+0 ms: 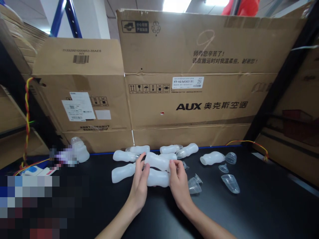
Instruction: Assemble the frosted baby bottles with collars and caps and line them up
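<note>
Over the counter (99,212), left hand (139,189) and right hand (179,184) pinch a white bottle (159,161).
A loosened grip might send it rolling.

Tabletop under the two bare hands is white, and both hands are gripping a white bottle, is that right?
Not quite: the tabletop is black, not white, as the head view shows. The left hand and right hand do both grip a white bottle.

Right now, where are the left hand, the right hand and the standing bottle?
Left hand (140,186), head view: middle of the hand.
Right hand (179,183), head view: back of the hand.
Standing bottle (81,154), head view: its white body.
</note>
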{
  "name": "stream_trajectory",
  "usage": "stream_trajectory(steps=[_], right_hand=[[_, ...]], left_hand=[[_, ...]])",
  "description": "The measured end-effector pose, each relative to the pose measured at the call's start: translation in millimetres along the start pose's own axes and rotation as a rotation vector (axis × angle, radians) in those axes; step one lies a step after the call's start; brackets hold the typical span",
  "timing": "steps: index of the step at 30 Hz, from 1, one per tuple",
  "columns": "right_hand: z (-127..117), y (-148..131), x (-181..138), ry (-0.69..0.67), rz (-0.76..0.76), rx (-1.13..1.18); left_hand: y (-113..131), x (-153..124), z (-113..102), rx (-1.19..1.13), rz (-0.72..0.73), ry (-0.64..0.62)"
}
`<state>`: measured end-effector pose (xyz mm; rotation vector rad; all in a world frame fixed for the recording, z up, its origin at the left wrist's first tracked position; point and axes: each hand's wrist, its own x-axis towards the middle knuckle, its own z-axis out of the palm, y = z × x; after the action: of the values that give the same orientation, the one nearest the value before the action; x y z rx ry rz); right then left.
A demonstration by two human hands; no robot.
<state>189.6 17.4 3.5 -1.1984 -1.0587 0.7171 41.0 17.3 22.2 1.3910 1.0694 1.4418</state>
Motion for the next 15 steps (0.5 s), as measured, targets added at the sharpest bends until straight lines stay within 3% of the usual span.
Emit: stream_trajectory(steps=[3, 15], right_hand=[[-0.9, -0.6, -0.5, 0.017, 0.019, 0.020], [3.5, -7.4, -11.5, -0.096, -0.003, 0.133]], left_hand=[[0.1, -5.3, 4.2, -0.020, 0.075, -0.048], [-5.2, 2.1, 1.6, 0.134, 0.215, 0.083]])
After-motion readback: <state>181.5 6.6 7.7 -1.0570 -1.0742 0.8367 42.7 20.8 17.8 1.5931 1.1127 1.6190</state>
